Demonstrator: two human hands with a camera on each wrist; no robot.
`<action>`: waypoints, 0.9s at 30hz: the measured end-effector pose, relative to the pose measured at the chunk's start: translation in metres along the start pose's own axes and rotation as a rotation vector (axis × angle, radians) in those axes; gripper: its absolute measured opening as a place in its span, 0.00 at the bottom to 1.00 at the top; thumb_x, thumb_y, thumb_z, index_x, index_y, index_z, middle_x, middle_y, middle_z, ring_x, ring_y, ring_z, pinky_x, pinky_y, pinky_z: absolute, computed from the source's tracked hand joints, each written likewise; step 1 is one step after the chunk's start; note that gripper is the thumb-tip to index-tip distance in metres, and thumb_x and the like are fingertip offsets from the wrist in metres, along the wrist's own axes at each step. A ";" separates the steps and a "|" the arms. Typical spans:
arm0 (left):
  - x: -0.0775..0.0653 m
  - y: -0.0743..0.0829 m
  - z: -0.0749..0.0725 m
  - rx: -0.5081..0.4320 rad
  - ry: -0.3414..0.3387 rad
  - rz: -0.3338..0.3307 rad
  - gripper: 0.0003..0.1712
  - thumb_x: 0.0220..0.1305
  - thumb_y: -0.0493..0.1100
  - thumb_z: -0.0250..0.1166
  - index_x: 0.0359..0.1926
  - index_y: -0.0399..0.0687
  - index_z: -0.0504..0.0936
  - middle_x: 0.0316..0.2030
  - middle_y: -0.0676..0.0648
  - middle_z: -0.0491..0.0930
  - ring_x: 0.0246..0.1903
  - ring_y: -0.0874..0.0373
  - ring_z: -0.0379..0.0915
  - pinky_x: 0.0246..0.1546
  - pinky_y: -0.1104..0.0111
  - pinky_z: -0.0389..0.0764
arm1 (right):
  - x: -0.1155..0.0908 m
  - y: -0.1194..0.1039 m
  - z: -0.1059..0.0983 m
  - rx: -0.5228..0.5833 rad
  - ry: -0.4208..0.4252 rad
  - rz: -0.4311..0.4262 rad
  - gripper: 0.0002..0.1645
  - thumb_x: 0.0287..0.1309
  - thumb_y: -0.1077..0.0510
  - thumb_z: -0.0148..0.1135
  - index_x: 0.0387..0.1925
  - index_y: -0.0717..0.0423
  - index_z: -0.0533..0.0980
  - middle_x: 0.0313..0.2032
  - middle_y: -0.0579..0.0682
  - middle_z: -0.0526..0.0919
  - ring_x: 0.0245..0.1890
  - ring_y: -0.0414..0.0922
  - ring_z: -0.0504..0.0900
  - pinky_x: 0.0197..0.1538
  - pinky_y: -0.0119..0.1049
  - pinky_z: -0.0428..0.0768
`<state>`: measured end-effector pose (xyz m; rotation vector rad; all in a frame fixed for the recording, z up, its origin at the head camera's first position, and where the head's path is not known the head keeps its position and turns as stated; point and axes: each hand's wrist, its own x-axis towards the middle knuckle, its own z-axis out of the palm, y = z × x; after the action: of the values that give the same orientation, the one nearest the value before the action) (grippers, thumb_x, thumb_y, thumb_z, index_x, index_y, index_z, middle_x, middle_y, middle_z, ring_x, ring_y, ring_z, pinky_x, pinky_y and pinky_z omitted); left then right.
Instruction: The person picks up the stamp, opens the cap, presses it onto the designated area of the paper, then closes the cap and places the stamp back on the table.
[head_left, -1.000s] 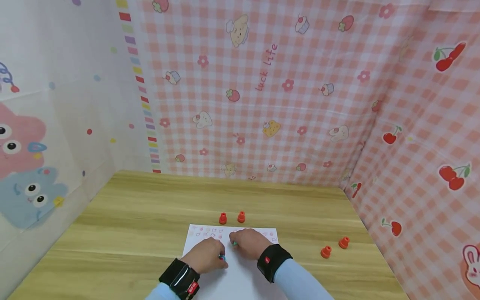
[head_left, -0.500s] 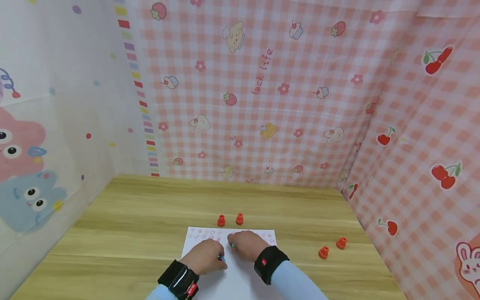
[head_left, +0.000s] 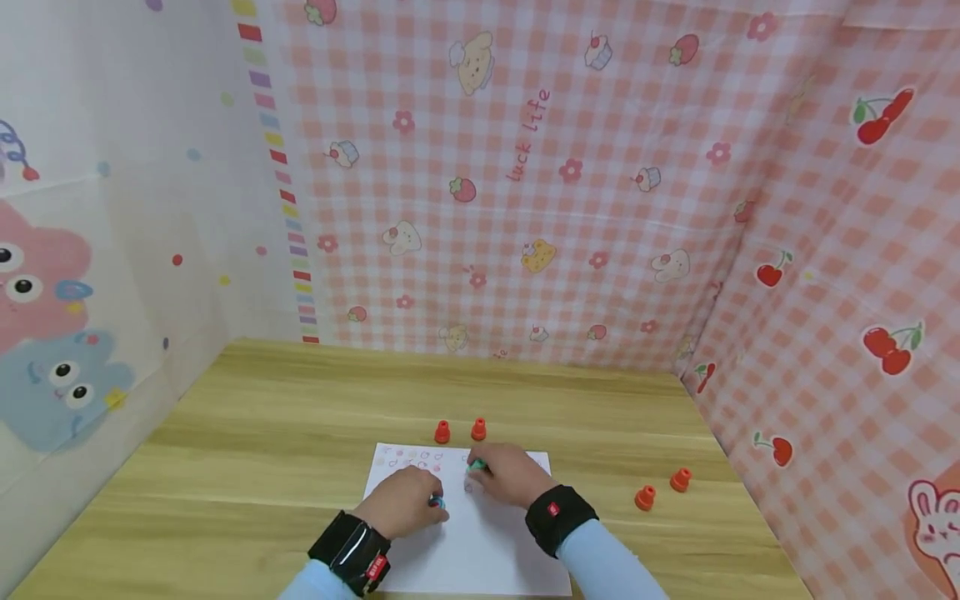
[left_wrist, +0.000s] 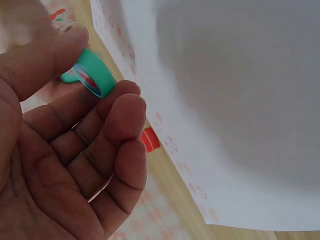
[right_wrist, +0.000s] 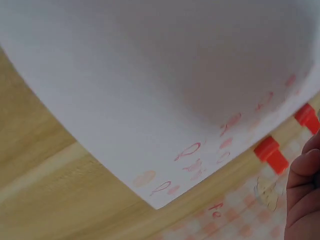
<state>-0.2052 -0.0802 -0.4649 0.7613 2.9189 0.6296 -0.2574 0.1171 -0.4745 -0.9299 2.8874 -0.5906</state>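
Observation:
My left hand (head_left: pixel 402 502) pinches a teal round cap (left_wrist: pixel 97 75) between thumb and index finger; a blue-and-red face shows on it. In the head view it is mostly hidden by the fingers. My right hand (head_left: pixel 512 473) holds a small green stamp (head_left: pixel 477 466) above the upper part of a white sheet of paper (head_left: pixel 480 558). Near its fingertips a faint purplish mark (head_left: pixel 468 484) shows on the paper. Rows of small red, pink and orange prints (right_wrist: pixel 189 151) run along the sheet's far edge. In the right wrist view only part of the right hand shows.
Two red stamps (head_left: pixel 442 432) stand just beyond the paper's far edge. Another pair of red stamps (head_left: pixel 645 498) stands to the right on the wooden table (head_left: pixel 285 417). Patterned cloth walls (head_left: pixel 480 208) enclose the table at the back and sides.
My right hand has lifted with the green stamp and shifted slightly right, uncovering the faint mark on the paper. My left hand keeps its pinch on the cap and has barely moved.

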 end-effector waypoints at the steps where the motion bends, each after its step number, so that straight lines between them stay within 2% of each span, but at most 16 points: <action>1: 0.000 0.000 -0.001 -0.002 0.003 -0.003 0.10 0.48 0.47 0.72 0.25 0.46 0.85 0.19 0.55 0.79 0.21 0.62 0.67 0.25 0.67 0.71 | -0.002 0.002 -0.003 0.034 0.030 0.024 0.08 0.60 0.55 0.62 0.40 0.53 0.78 0.30 0.46 0.81 0.26 0.40 0.74 0.32 0.34 0.77; 6: 0.004 0.000 -0.002 -0.013 0.028 -0.018 0.11 0.52 0.47 0.71 0.31 0.43 0.86 0.24 0.52 0.82 0.24 0.61 0.70 0.29 0.63 0.75 | -0.011 0.008 -0.010 0.191 0.121 0.174 0.10 0.63 0.54 0.60 0.43 0.52 0.76 0.30 0.47 0.79 0.27 0.43 0.74 0.30 0.35 0.75; 9: 0.007 0.002 -0.002 -0.030 0.057 -0.030 0.15 0.54 0.46 0.70 0.38 0.39 0.85 0.32 0.46 0.86 0.31 0.56 0.76 0.38 0.57 0.80 | -0.016 0.007 -0.011 0.300 0.169 0.262 0.13 0.64 0.54 0.59 0.47 0.53 0.75 0.31 0.49 0.78 0.29 0.45 0.74 0.30 0.37 0.75; 12: 0.008 0.004 -0.002 -0.059 0.108 -0.031 0.20 0.54 0.44 0.70 0.44 0.35 0.84 0.38 0.41 0.86 0.38 0.51 0.78 0.44 0.52 0.79 | -0.021 0.004 -0.012 0.398 0.213 0.329 0.16 0.64 0.53 0.58 0.50 0.55 0.74 0.32 0.51 0.77 0.30 0.46 0.73 0.30 0.37 0.75; 16: 0.010 0.005 -0.002 -0.096 0.175 -0.014 0.18 0.53 0.43 0.71 0.43 0.36 0.84 0.32 0.44 0.86 0.32 0.55 0.78 0.37 0.56 0.79 | -0.027 0.001 -0.011 0.538 0.241 0.406 0.14 0.64 0.51 0.58 0.47 0.54 0.74 0.32 0.52 0.77 0.30 0.46 0.75 0.30 0.36 0.74; 20: 0.013 0.006 -0.002 -0.108 0.222 -0.003 0.15 0.53 0.43 0.71 0.41 0.39 0.84 0.28 0.48 0.85 0.26 0.62 0.74 0.30 0.63 0.78 | -0.031 0.000 -0.008 0.687 0.253 0.412 0.14 0.64 0.52 0.58 0.45 0.57 0.73 0.33 0.53 0.78 0.28 0.46 0.76 0.30 0.34 0.73; 27: 0.016 0.009 -0.004 -0.138 0.283 -0.003 0.14 0.56 0.48 0.69 0.39 0.43 0.85 0.24 0.53 0.81 0.20 0.64 0.69 0.20 0.70 0.73 | -0.035 -0.003 -0.004 0.924 0.243 0.431 0.16 0.67 0.55 0.55 0.49 0.62 0.71 0.35 0.53 0.79 0.27 0.43 0.75 0.30 0.31 0.72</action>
<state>-0.2159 -0.0664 -0.4573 0.7046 3.0798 1.0042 -0.2277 0.1362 -0.4723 -0.1029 2.3525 -1.8098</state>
